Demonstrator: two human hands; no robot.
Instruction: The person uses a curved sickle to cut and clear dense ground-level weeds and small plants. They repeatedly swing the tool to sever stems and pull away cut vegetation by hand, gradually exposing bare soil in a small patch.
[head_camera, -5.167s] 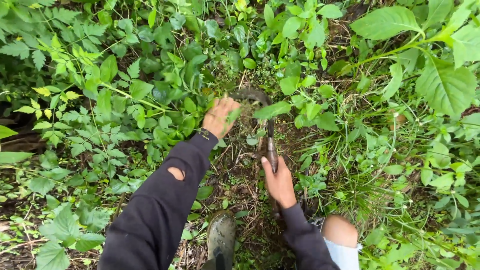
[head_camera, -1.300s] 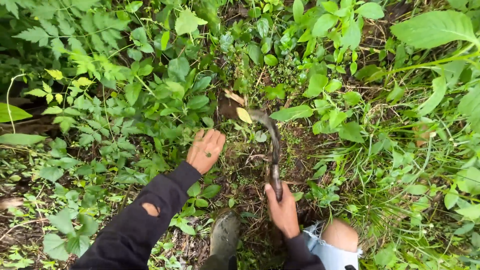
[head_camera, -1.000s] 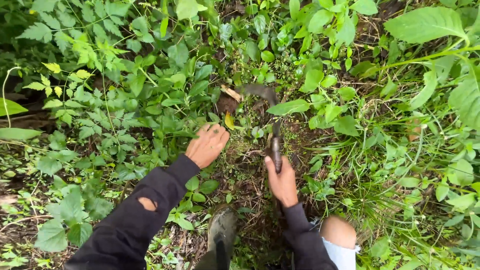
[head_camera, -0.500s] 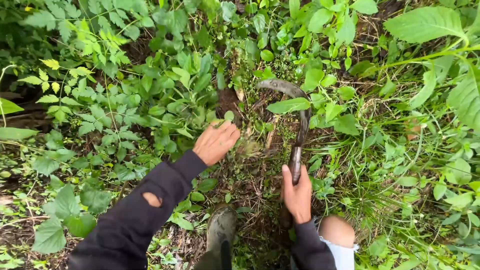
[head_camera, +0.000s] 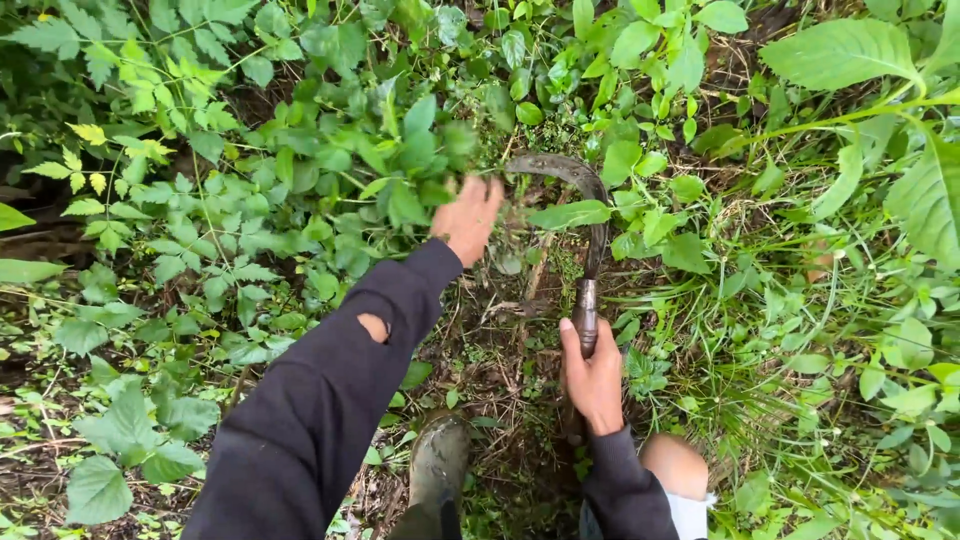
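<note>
My right hand (head_camera: 593, 377) grips the handle of a sickle (head_camera: 587, 215) with a dark curved blade; the blade arcs up and to the left among low leaves. My left hand (head_camera: 466, 217), in a black sleeve with a hole, reaches forward into a clump of green leafy plants (head_camera: 400, 165) just left of the blade tip. Its fingers are blurred and half hidden by the leaves, so I cannot tell if they hold stems.
Dense green weeds and broad leaves cover the ground on all sides. A patch of bare soil and dry stalks (head_camera: 500, 330) lies between my hands. My boot (head_camera: 440, 470) and a bare knee (head_camera: 675, 465) show at the bottom.
My left hand has moved forward from the bare ground up into the leafy clump. The sickle and my right hand have stayed almost in place.
</note>
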